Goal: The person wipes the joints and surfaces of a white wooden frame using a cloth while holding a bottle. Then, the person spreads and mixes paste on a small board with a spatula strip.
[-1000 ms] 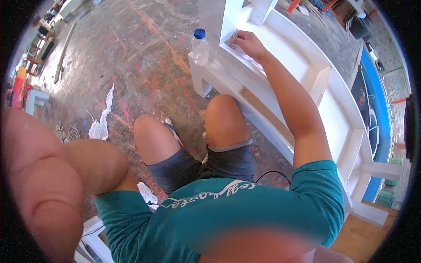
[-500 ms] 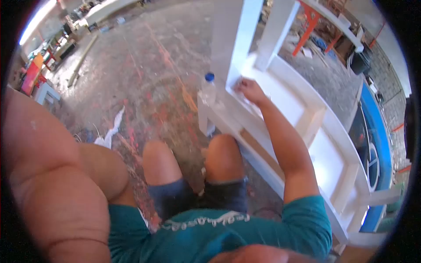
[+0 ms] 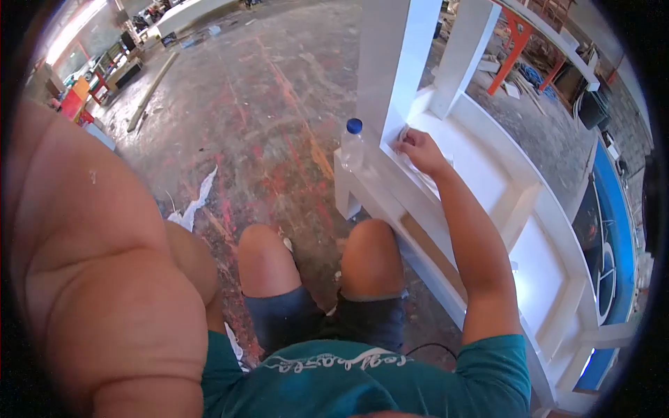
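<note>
My right hand (image 3: 421, 150) reaches out to the foot of a white upright post (image 3: 395, 76). Its fingers are curled together against the post where it meets the white curved frame (image 3: 481, 171); a small pale bit shows at the fingertips, too unclear to name. Beside it, a clear plastic bottle (image 3: 353, 150) with a blue cap stands on the end of a white beam. My left hand (image 3: 118, 279) looms very large and close to the camera at the left, showing creased skin. Its fingers are out of sight.
My knees (image 3: 371, 258) are beside the frame's long white rail. A white scrap of cloth or paper (image 3: 198, 198) lies on the stained concrete floor (image 3: 244, 125). An orange-legged stand (image 3: 512, 52) is behind the frame, and a blue-edged panel (image 3: 620, 223) stands at the right.
The view has shifted, so the frame, bottle and floor appear further right. My right hand stays at the post's foot. The left hand still fills the left side, close to the camera.
</note>
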Demonstrator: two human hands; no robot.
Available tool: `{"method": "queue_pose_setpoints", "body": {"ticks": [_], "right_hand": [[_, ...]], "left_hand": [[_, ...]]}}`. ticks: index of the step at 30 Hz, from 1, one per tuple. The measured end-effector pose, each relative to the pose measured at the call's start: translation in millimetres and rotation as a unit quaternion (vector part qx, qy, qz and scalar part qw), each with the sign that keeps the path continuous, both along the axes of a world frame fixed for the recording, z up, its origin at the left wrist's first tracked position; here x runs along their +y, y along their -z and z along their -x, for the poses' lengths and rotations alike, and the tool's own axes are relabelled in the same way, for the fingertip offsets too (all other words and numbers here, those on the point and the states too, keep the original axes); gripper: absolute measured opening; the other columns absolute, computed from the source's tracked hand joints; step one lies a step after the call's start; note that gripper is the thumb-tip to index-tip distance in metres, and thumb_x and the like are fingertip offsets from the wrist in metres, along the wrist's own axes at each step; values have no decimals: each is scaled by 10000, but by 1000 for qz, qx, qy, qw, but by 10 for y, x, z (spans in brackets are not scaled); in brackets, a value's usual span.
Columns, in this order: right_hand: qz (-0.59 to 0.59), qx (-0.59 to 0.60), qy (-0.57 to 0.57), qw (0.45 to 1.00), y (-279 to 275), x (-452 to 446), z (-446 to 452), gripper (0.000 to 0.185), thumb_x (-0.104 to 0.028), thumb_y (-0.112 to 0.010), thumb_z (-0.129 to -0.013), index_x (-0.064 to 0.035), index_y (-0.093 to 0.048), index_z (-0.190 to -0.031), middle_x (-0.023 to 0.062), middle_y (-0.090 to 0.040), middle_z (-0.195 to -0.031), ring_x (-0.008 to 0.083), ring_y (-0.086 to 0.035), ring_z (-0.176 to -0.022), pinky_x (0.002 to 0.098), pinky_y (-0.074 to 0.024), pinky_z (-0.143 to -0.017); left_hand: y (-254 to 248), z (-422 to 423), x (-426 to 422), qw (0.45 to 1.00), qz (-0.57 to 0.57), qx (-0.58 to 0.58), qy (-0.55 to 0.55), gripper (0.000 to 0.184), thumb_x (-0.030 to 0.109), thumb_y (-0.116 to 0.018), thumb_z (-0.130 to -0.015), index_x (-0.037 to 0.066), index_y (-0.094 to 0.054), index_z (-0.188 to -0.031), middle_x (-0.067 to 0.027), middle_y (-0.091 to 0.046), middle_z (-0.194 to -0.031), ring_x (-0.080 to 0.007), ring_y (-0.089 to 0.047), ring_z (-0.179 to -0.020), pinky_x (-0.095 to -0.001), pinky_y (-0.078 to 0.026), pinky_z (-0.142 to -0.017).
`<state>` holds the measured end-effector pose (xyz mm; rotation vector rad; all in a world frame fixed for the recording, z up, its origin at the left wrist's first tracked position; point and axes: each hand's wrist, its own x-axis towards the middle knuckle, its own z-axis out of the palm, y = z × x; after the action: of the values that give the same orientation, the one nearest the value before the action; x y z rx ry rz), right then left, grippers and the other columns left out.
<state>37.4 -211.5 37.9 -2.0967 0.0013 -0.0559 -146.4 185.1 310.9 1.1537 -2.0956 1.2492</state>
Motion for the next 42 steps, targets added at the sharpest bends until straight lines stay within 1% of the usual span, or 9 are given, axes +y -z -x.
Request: {"method": "queue_pose_setpoints", "body": {"ticks": [7, 11, 15, 17, 19, 21, 24, 30, 42], "right_hand": [[-83, -53, -19, 995, 155, 11, -37, 305, -144, -705, -905, 70, -693, -1122, 112, -733, -983, 176, -663, -931, 329, -513, -868], [-293, -179, 10, 939, -200, 250, 110, 265, -127, -669, -930, 71, -690, -1104, 129, -730, -966, 131, -648, -905, 303, -513, -835], [-22, -76, 95, 992, -23, 94, -4, 282, -71, -629, -895, 75, -686, -1130, 138, -742, -939, 169, -664, -842, 348, -532, -783], [-60, -97, 53, 992, -23, 102, 70, 294, -61, -620, -888, 78, -681, -1140, 132, -745, -968, 178, -669, -862, 348, -533, -808], [-101, -113, 37, 988, -52, 73, 65, 303, -58, -618, -893, 79, -678, -1158, 129, -745, -999, 181, -671, -894, 344, -529, -839], [-148, -118, 37, 981, -64, 49, 33, 310, -62, -625, -910, 77, -677, -1182, 128, -742, -1032, 177, -669, -938, 335, -522, -875], [-196, -88, 21, 976, 65, 81, -13, 312, -91, -655, -932, 72, -683, -1196, 129, -739, -1042, 172, -664, -961, 339, -512, -907], [-134, 0, 26, 991, -27, 74, 149, 293, -123, -668, -937, 50, -701, -1171, 95, -736, -1050, 176, -655, -975, 342, -506, -925], [-264, 45, 61, 961, 151, 18, 135, 382, -147, -608, -965, 57, -627, -1287, 110, -704, -1176, 178, -626, -1067, 316, -467, -958]], "left_hand": [[8, -248, -34, 997, 65, 18, 33, 531, 392, -486, -1017, -75, -610, -1238, -286, -651, -1218, -347, -635, -1093, -414, -479, -957], [245, -772, -74, 974, 199, 108, 23, 534, 394, -483, -1017, -77, -615, -1231, -285, -658, -1205, -343, -636, -1086, -407, -476, -956], [1166, -1714, -441, 874, 306, 372, -63, 461, 357, -521, -1027, -54, -629, -1207, -218, -684, -1186, -283, -639, -1074, -356, -480, -910], [1924, -2045, -571, 762, 271, 577, -113, 404, 349, -553, -1060, -27, -633, -1185, -156, -686, -1175, -220, -632, -1108, -347, -481, -907], [2940, -2506, -554, 750, 215, 598, -183, 506, 379, -653, -1002, -9, -593, -1322, -127, -670, -1246, -227, -623, -1133, -372, -481, -986], [2846, -2241, -692, 678, 52, 680, -274, 853, 488, -796, -877, 6, -444, -1486, -142, -576, -1403, -277, -584, -1245, -414, -457, -1062], [2930, -2258, -746, 689, -45, 655, -308, 1178, 545, -909, -716, 13, -296, -1569, -175, -474, -1506, -336, -508, -1366, -460, -420, -1124], [3567, -2468, -928, 758, -67, 592, -265, 1268, 550, -937, -664, 49, -253, -1607, -229, -443, -1548, -379, -433, -1444, -470, -366, -1182], [3270, -2151, -942, 668, -53, 711, -213, 1244, 471, -948, -664, 27, -246, -1591, -260, -481, -1511, -401, -461, -1423, -457, -380, -1179]]}}
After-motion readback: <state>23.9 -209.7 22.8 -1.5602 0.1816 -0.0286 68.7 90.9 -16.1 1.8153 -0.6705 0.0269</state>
